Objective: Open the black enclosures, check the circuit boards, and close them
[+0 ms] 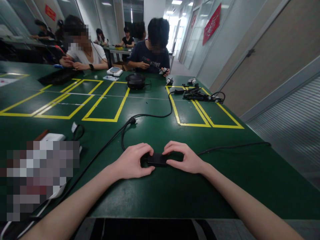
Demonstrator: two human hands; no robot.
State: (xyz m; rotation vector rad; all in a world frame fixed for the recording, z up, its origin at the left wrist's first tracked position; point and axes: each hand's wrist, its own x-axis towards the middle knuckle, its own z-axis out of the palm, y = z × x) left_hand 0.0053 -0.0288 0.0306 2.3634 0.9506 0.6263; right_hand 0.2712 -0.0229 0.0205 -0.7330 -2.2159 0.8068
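Note:
A black power adapter (pixel 157 159) lies flat on the green table in front of me. My left hand (pixel 136 161) curls round its left end, with the thumb at the near edge and the fingers at the far edge. At the other end, my right hand (pixel 183 156) grips it between thumb and fingers. A black cord (pixel 123 135) leads away from behind my left hand to a plug (pixel 132 120) farther up the table. On the right, a thinner cable (pixel 230 146) stretches out from my right hand toward the table's edge.
Yellow tape rectangles (pixel 100 119) mark the green table (pixel 140 206). A pile of black cables (pixel 200 95) lies at the far right, and a round black case (pixel 135 81) stands at the back. Pixelated items cover the left side. Two people sit across, handling small objects.

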